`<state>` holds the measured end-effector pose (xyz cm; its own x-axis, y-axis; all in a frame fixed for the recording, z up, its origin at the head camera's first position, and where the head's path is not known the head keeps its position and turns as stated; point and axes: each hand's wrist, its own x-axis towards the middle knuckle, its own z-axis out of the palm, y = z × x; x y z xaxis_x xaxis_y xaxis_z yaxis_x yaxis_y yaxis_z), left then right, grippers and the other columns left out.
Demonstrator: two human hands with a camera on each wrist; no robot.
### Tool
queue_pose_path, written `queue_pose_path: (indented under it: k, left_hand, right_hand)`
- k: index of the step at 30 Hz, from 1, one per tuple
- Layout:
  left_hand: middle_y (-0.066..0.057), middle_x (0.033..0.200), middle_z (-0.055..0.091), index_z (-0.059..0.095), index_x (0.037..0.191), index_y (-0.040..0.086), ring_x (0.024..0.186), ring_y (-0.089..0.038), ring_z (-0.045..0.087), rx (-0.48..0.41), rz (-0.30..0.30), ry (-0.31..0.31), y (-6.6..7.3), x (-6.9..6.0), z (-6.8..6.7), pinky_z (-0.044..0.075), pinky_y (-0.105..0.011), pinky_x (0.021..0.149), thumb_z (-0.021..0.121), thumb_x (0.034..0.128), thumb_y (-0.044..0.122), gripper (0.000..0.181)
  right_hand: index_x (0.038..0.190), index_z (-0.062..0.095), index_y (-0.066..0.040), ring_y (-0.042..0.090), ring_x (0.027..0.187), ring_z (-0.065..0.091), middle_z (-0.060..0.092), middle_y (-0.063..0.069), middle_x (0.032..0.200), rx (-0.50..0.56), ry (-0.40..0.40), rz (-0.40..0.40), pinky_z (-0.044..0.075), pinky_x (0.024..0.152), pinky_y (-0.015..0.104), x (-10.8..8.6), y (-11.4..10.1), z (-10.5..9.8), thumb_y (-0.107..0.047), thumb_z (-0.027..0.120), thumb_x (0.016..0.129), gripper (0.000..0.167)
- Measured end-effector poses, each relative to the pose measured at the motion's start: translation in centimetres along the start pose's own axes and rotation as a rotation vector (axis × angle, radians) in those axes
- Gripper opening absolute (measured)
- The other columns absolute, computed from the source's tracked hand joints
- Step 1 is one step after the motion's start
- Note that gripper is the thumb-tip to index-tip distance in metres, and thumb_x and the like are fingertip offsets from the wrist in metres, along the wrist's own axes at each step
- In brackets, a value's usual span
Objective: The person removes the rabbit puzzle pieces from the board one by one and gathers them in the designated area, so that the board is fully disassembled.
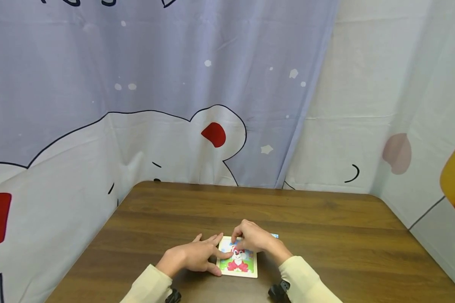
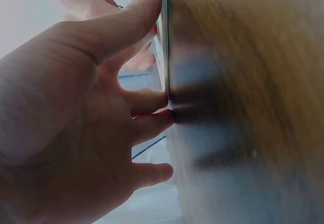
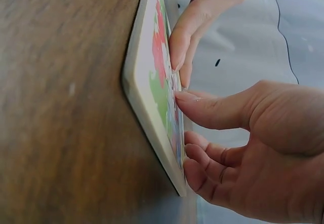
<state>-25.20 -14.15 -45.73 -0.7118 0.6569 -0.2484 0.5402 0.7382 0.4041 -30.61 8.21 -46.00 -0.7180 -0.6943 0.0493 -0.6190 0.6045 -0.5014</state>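
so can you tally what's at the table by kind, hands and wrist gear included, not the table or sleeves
Hands: 2 (left hand, right hand)
Picture board: 1
Black wrist devices: 2
Blue-patterned item, mostly hidden behind the right hand: 1
Total: 6 visible

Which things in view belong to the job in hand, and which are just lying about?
Job:
picture board, flat on the table
left hand, touching it
right hand, fingertips at its upper part

Just there:
table
printed curtain
black wrist devices
blue item, mostly hidden; role unclear
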Motion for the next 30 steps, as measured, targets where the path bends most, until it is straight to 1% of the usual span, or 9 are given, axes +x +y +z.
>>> queue_pose_path:
  k: [4,5,9,14,16,18,22,25,30]
  left_hand:
    - [-0.02,0.163,0.018,0.051,0.147,0.037,0.15,-0.033,0.018,0.007,0.002,0.002,-0.02,0.0,-0.05,0.015,-0.07,0.111,0.069,0.0891,0.048,0.061]
    - [-0.02,0.163,0.018,0.051,0.147,0.037,0.15,-0.032,0.018,0.007,0.002,0.002,-0.03,-0.01,-0.05,0.015,-0.07,0.111,0.069,0.089,0.047,0.061]
    - [-0.02,0.163,0.019,0.051,0.147,0.037,0.15,-0.032,0.018,0.01,0.004,0.001,-0.09,-0.04,0.02,0.016,-0.07,0.111,0.069,0.089,0.048,0.062]
    - [-0.02,0.163,0.019,0.051,0.147,0.037,0.15,-0.032,0.018,0.009,0.007,0.001,-0.1,0.0,0.06,0.016,-0.07,0.111,0.069,0.0891,0.048,0.062]
    - [-0.02,0.163,0.019,0.051,0.147,0.037,0.151,-0.032,0.018,0.006,0.007,-0.003,-0.07,0.05,0.01,0.016,-0.07,0.111,0.069,0.0891,0.048,0.062]
    - [-0.02,0.163,0.019,0.051,0.147,0.037,0.15,-0.032,0.018,0.001,0.006,-0.006,-0.03,0.09,-0.04,0.016,-0.069,0.111,0.069,0.0891,0.047,0.062]
    - [-0.02,0.163,0.018,0.051,0.147,0.037,0.151,-0.033,0.017,-0.008,0.0,-0.01,0.09,0.1,-0.17,0.015,-0.069,0.111,0.069,0.0891,0.046,0.062]
    - [-0.02,0.163,0.018,0.051,0.147,0.037,0.151,-0.032,0.017,-0.011,-0.003,-0.01,0.15,0.03,-0.17,0.015,-0.069,0.112,0.069,0.0889,0.047,0.061]
    - [-0.019,0.163,0.018,0.052,0.146,0.037,0.15,-0.032,0.018,-0.013,-0.005,-0.007,0.0,-0.02,0.0,0.015,-0.069,0.112,0.069,0.0892,0.047,0.061]
  right_hand:
    - [0.097,0.079,-0.009,0.014,0.089,0.054,0.072,-0.003,0.093,-0.006,-0.007,-0.002,0.046,0.079,0.031,0.02,-0.14,0.0,-0.002,0.082,0.08,0.018]
    - [0.097,0.079,-0.009,0.014,0.09,0.054,0.072,-0.003,0.094,-0.008,-0.013,0.0,0.047,0.08,0.031,0.02,-0.19,0.01,-0.002,0.082,0.081,0.018]
    - [0.095,0.078,-0.01,0.015,0.09,0.052,0.067,-0.002,0.091,-0.009,-0.025,0.008,0.046,0.08,0.031,-0.01,-0.38,0.18,-0.004,0.081,0.081,0.015]
    - [0.089,0.075,-0.012,0.015,0.09,0.048,0.057,-0.001,0.091,-0.018,0.002,0.031,0.044,0.079,0.031,0.02,-0.43,0.4,-0.004,0.081,0.081,0.013]
    - [0.088,0.074,-0.013,0.015,0.09,0.048,0.058,-0.002,0.091,-0.024,0.013,0.039,0.043,0.079,0.031,0.05,-0.43,0.44,-0.005,0.081,0.081,0.013]
    - [0.087,0.072,-0.013,0.014,0.088,0.05,0.058,-0.002,0.09,-0.012,0.015,0.047,0.044,0.077,0.03,0.09,-0.43,0.46,-0.003,0.081,0.081,0.015]
    - [0.087,0.073,-0.011,0.01,0.075,0.052,0.062,-0.002,0.081,0.049,0.014,0.061,0.046,0.068,0.027,0.17,-0.44,0.37,0.001,0.081,0.08,0.016]
    - [0.086,0.075,-0.008,0.006,0.067,0.051,0.064,-0.002,0.074,0.085,0.02,0.04,0.046,0.062,0.025,0.22,-0.34,0.26,0.004,0.081,0.079,0.016]
    - [0.089,0.076,-0.006,0.005,0.07,0.055,0.068,-0.001,0.078,0.118,0.011,0.015,0.048,0.063,0.024,0.28,-0.02,-0.05,0.009,0.077,0.079,0.018]
